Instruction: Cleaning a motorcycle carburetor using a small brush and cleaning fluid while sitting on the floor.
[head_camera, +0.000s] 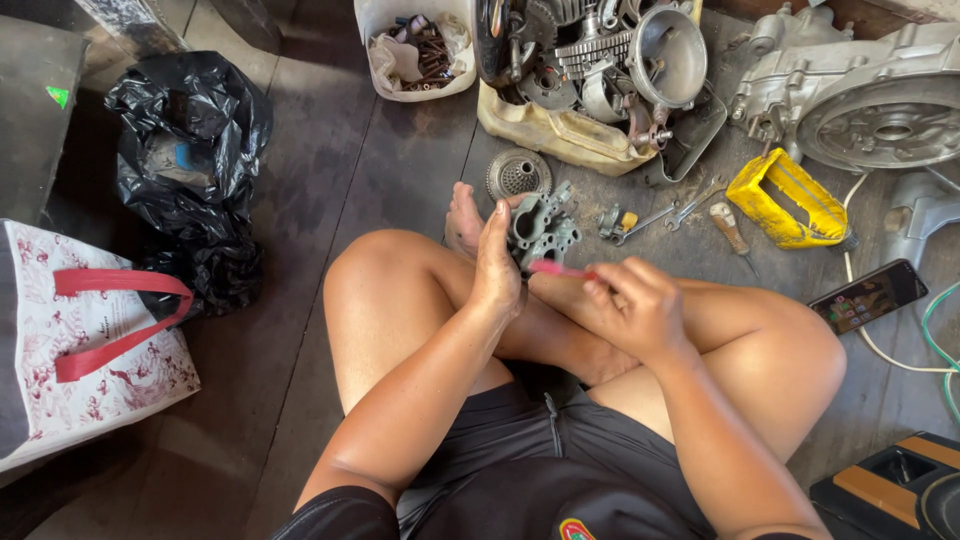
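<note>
I sit cross-legged on a dark wooden floor. My left hand (496, 262) grips a small grey metal carburetor body (542, 230), held upright above my crossed legs. My right hand (630, 305) holds a thin pink tool (556, 268), like a small brush, whose tip touches the lower side of the carburetor. Both hands are close together in the middle of the view.
A yellowish tub of engine parts (560, 135) and a round perforated metal disc (518, 173) lie ahead. An engine casing (870, 100), yellow part (790, 200), spanners (660, 215), screwdriver (730, 232) and phone (868, 296) sit right. A black plastic bag (190, 150) and patterned tote (80, 340) are left.
</note>
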